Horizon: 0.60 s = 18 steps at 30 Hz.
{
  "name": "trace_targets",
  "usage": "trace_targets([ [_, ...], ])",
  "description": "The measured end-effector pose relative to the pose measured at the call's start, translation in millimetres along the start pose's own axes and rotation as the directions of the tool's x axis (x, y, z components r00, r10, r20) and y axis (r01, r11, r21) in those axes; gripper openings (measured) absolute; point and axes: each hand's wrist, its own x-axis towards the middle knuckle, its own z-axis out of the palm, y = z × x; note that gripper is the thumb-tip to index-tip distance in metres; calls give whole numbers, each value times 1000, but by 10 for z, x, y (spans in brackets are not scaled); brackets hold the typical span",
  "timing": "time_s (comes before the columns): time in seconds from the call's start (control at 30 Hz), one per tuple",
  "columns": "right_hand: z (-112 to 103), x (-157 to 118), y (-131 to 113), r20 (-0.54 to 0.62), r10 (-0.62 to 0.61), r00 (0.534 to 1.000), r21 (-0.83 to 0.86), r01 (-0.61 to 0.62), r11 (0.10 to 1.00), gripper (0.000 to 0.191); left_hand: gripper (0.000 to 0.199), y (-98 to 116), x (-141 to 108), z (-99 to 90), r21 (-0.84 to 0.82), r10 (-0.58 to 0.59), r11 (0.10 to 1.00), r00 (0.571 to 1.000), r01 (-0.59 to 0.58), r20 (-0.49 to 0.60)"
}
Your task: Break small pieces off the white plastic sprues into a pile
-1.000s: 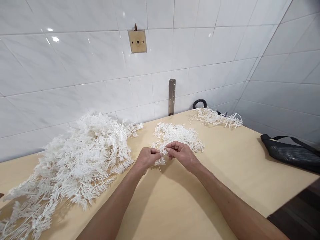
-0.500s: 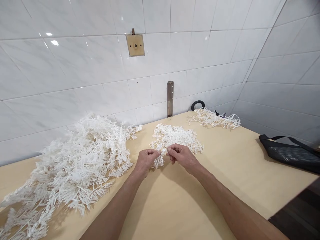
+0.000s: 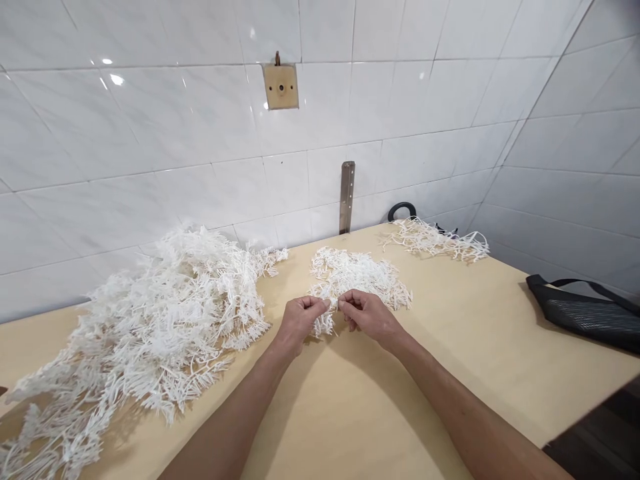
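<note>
My left hand (image 3: 300,319) is closed, thumb and forefinger pinched on a small white plastic plant sprig (image 3: 333,304). Just to its right, my right hand (image 3: 369,315) pinches at the same spot, its other fingers curled in. The sprig blends with the small pile of white sprigs (image 3: 367,273) behind, so its outline is hard to make out. Left of my hands spreads a large heap of white branching artificial foliage (image 3: 175,320).
Thin bare white stems (image 3: 440,240) lie at the back right by a black ring-shaped handle (image 3: 401,211). A black mesh bag (image 3: 585,310) rests at the table's right side. A metal bracket (image 3: 347,197) stands against the tiled wall (image 3: 190,133) behind the wooden table (image 3: 360,413).
The camera view has turned slightly left, so the scene sits further right. Both hands keep their pinch, with the fingertips in nearly the same place over the table.
</note>
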Motion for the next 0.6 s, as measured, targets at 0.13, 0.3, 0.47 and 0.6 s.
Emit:
trace_targets([
  [0.13,-38,5,-23,-91,-48,995,-67,42,997,30,43,-2,-13,21,13,32,999,999,-32,-40],
  [0.3,-44,-20,-93,-126,-117,985,-107,104,989,33,36,-47,-12,51,95,92,992,991,-82,-102],
  [0.47,-7,-12,-42,-158,-195,968,-229,156,961,25,33,-83,-18,82,148,137,982,984,-121,-109],
  [0.6,16,-6,-25,-148,-202,968,-293,152,944,19,31,-82,-34,97,140,121,985,986,-105,-112],
])
